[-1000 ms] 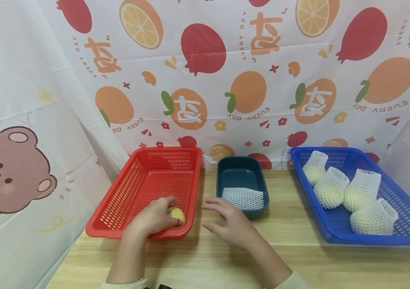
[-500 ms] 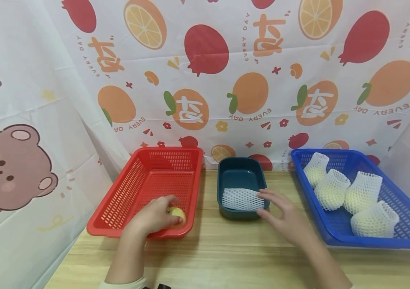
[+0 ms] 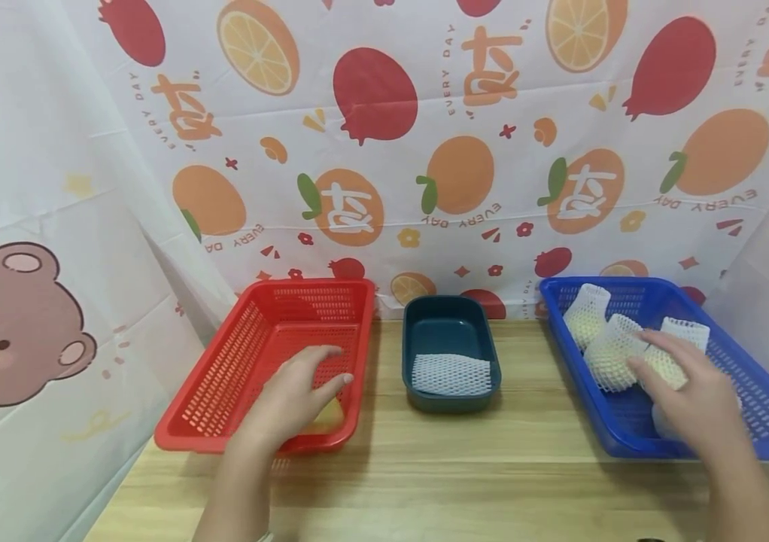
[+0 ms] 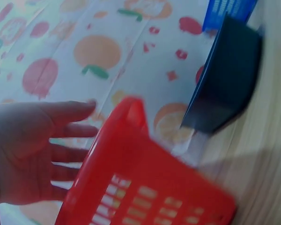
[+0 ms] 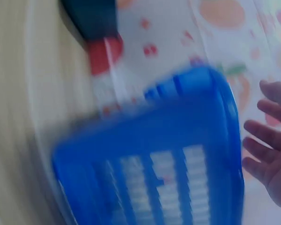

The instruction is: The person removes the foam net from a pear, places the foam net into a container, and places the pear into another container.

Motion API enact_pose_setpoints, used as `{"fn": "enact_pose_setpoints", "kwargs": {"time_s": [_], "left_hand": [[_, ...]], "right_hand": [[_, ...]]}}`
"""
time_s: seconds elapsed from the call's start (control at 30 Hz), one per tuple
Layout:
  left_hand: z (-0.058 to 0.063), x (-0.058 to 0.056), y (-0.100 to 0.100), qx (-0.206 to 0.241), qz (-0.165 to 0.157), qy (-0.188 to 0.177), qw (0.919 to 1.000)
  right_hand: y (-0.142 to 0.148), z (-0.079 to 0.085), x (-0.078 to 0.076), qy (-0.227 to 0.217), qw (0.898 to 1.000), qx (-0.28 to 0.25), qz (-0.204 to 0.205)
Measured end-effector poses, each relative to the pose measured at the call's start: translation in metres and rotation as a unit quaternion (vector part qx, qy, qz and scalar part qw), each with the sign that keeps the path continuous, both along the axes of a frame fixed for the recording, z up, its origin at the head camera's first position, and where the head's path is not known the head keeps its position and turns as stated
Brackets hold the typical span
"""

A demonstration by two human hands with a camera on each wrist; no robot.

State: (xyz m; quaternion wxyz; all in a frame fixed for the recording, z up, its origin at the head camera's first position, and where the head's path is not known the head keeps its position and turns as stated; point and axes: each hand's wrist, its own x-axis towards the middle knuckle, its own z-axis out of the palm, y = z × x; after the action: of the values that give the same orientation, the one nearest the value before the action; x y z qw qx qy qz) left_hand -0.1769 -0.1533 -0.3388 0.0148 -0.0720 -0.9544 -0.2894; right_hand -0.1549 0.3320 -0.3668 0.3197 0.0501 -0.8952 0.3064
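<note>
My left hand [image 3: 290, 395] is over the near part of the red basket [image 3: 177, 438], fingers spread and holding nothing. Just below it, partly hidden, lies a round yellow fruit [image 3: 332, 418] whose kind I cannot tell. At the right, my right hand [image 3: 699, 399] hovers above the blue basket [image 3: 621, 446], also with nothing in it. Pale fruits in white foam nets [image 3: 615, 354] lie in that basket, and the hand covers some of them. Both wrist views show loose fingers, of the left hand [image 4: 28, 150] and the right hand [image 5: 276, 140], behind the basket walls.
Between the baskets stands a dark teal bin [image 3: 451, 403] with white foam netting [image 3: 452, 374] lying flat in its near half. Everything stands on a wooden table [image 3: 439, 482]. A fruit-print cloth [image 3: 384, 181] hangs behind.
My right hand has swung right, from beside the red basket past the teal bin to above the blue basket. The left hand has let go of the yellow fruit and risen slightly.
</note>
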Motion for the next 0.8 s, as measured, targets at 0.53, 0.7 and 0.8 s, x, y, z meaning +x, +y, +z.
{"fn": "enact_pose_setpoints", "kwargs": {"time_s": [0.53, 0.7, 0.8], "left_hand": [[-0.037, -0.009, 0.099, -0.062, -0.151, 0.168, 0.9722], [-0.052, -0.021, 0.115, -0.093, -0.159, 0.179, 0.9665], [-0.061, -0.026, 0.123, -0.116, -0.168, 0.191, 0.9601]], "right_hand": [[0.091, -0.021, 0.002, -0.252, 0.957, 0.008, -0.142], [0.102, -0.026, 0.0, -0.32, 0.938, 0.04, -0.128], [0.107, -0.027, 0.0, -0.351, 0.926, 0.066, -0.123]]}}
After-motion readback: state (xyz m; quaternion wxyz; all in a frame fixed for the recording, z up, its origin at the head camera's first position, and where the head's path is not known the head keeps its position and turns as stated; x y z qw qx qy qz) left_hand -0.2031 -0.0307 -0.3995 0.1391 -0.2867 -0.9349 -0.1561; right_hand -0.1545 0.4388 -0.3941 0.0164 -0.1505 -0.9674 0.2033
